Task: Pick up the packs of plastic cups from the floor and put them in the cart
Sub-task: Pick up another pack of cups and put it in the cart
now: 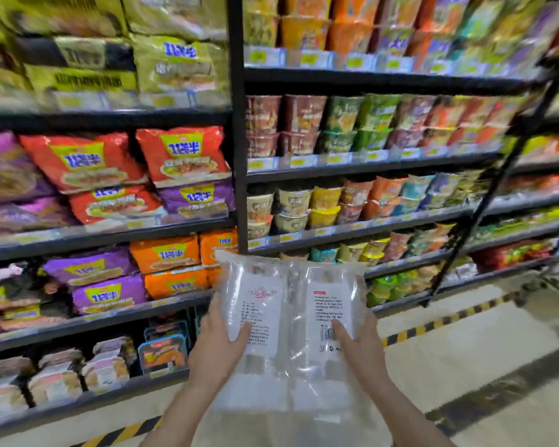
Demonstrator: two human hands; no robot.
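Holding two clear plastic packs of cups [291, 321] up off the floor, left hand [218, 341] and right hand [360, 345] gripping each side, with no cart showing yet.

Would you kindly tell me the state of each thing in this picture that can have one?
Cup packs: two clear packs side by side, lifted off the floor, held in front of the shelves, labels toward the camera.
Left hand: grips the left pack, thumb on its label.
Right hand: grips the right pack, thumb near the barcode.
Shelves: stocked with noodle bags and cups.
Cart: not in view.
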